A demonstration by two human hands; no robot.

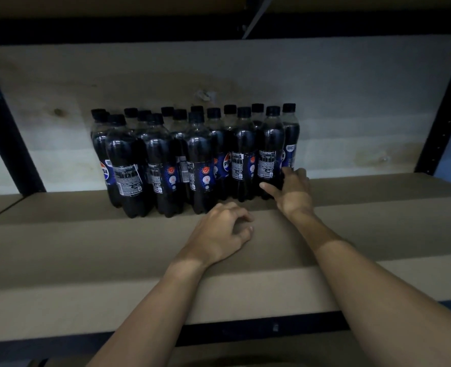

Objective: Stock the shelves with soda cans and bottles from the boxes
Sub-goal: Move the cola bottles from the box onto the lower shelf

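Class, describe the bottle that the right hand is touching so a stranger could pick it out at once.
A brown shelf holds a cluster of dark cola bottles. Look at the front row's right end: the bottle there shows small white print, not the logo. It alone has the right hand at its base, thumb in front.

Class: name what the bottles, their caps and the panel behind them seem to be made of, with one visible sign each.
Bottles: clear glossy plastic, likely; highlights, dark drink showing through. Caps: dark matte plastic, probably; no glare. Back panel: pale unfinished wood or plywood; a knot and grain show.
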